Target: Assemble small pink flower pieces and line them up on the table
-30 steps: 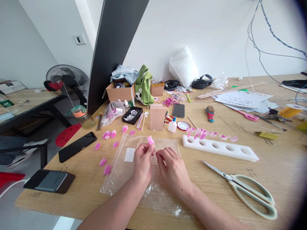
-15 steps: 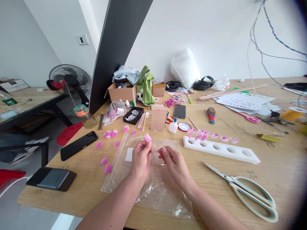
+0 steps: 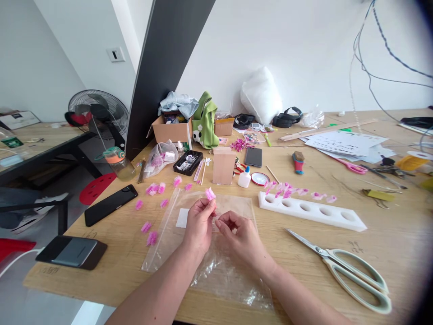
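Observation:
A small pink fluffy piece (image 3: pixel 210 194), like a chenille tuft, stands up from the pinched thumb and forefinger of my left hand (image 3: pixel 201 221). Just below and to the right, my right hand (image 3: pixel 238 230) is closed in a pinch near the left fingertips; whatever it grips is too small to make out. Both hands are above a clear plastic zip bag (image 3: pixel 233 275) lying flat, with a white paper slip (image 3: pixel 182 218) at its left. More pink tufts (image 3: pixel 152 238) are scattered to the left of the bag.
Open-handled scissors (image 3: pixel 341 266) lie at right, below a white foam holder (image 3: pixel 311 213) with pink pieces along it. A wooden block (image 3: pixel 223 167), glue bottle (image 3: pixel 244 177) and jar lid (image 3: pixel 260 179) stand ahead. A black phone (image 3: pixel 111 205) and power bank (image 3: pixel 71 252) lie left.
My right hand has moved left and slightly down, its fingertips now close to the left hand's, covering the cotton swab seen before. The left hand and tuft have barely shifted.

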`<state>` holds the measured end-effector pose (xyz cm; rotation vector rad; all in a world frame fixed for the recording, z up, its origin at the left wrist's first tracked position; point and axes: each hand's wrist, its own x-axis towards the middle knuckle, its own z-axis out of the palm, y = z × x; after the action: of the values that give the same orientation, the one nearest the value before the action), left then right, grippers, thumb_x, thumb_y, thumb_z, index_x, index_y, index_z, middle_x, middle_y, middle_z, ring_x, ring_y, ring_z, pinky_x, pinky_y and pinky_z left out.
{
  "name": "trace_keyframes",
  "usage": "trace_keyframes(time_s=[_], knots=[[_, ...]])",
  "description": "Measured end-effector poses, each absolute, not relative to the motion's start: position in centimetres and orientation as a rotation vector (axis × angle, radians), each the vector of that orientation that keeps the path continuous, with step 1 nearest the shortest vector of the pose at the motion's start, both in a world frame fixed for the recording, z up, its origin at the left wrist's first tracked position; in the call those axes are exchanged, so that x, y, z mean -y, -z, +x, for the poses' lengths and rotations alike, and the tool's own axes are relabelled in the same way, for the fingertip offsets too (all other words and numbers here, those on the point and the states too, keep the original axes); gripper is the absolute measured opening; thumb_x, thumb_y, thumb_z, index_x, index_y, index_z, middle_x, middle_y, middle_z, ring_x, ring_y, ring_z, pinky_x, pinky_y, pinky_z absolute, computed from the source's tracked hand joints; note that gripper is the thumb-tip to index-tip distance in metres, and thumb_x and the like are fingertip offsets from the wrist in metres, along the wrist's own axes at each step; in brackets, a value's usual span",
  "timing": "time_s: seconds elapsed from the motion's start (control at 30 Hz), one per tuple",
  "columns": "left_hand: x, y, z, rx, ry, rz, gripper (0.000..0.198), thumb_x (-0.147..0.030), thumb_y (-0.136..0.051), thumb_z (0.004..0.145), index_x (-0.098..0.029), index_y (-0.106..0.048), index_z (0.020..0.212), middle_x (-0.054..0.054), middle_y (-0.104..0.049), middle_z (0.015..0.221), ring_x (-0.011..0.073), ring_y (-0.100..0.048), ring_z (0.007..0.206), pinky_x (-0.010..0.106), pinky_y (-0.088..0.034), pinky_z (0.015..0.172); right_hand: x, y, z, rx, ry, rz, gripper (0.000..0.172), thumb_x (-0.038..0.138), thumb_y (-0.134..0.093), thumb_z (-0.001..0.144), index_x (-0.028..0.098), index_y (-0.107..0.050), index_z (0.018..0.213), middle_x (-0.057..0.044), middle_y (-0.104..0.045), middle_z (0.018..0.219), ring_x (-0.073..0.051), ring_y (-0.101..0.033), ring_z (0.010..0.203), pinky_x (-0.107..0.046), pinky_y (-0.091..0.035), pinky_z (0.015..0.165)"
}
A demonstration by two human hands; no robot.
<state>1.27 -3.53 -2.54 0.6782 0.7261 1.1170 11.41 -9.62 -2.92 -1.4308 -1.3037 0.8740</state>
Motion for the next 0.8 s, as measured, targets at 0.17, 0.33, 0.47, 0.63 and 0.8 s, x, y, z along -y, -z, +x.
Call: trace_keyframes(time_s=[0.17,0.33,0.47,0.63,0.8], knots=[[3.4,2.3,1.1,-0.646,-0.959,0.681,0.031,-0.037,-0.073,0.069,-0.016,-0.05,0.062,-0.005,-0.047,0.05,0.0078,-0.044,0.04,0.021,-0.037,0.039,9.2,2.9,11.8,1.01,-1.299,-1.126,0.033,0.047,-0.057,0.084,0.014,-0.063,0.078,-0.003,-0.059,0.07,-0.012,-0.049,0.062,-0.024,-0.038,0.057],[3.3,2.4,0.9,-0.623,-0.874,0.665,0.03,-0.038,-0.074,0.068,-0.016,-0.053,0.067,-0.005,-0.05,0.054,0.007,-0.042,0.035,0.021,-0.037,0.03,9.3,3.1,12.2,0.782,-1.581,-0.847,0.028,0.039,-0.069,0.078,0.014,-0.066,0.088,-0.005,-0.062,0.081,-0.01,-0.053,0.063,-0.02,-0.039,0.052],[3.2,2.4,0.9,-0.622,-0.866,0.654,0.028,-0.034,-0.074,0.068,-0.015,-0.054,0.068,-0.004,-0.054,0.061,0.0068,-0.045,0.038,0.021,-0.041,0.031,9.3,3.2,12.3,0.724,-1.641,-0.775,0.023,0.034,-0.073,0.075,0.014,-0.065,0.081,-0.003,-0.061,0.077,-0.007,-0.051,0.057,-0.017,-0.036,0.046],[3.5,2.0,0.9,-0.605,-0.843,0.664,0.027,-0.033,-0.074,0.068,-0.015,-0.054,0.067,-0.003,-0.055,0.061,0.0077,-0.046,0.04,0.023,-0.041,0.036,9.2,3.2,12.4,0.704,-1.673,-0.798,0.026,0.034,-0.077,0.071,0.014,-0.062,0.076,0.0,-0.059,0.068,-0.005,-0.047,0.051,-0.017,-0.035,0.045],[3.6,1.8,1.0,-0.623,-0.922,0.687,0.024,-0.026,-0.078,0.063,-0.013,-0.057,0.064,-0.002,-0.054,0.06,0.0072,-0.049,0.051,0.021,-0.04,0.049,9.2,2.8,12.7,0.813,-1.595,-0.926,0.033,0.038,-0.08,0.066,0.013,-0.057,0.066,0.002,-0.055,0.061,-0.004,-0.043,0.047,-0.017,-0.031,0.044]])
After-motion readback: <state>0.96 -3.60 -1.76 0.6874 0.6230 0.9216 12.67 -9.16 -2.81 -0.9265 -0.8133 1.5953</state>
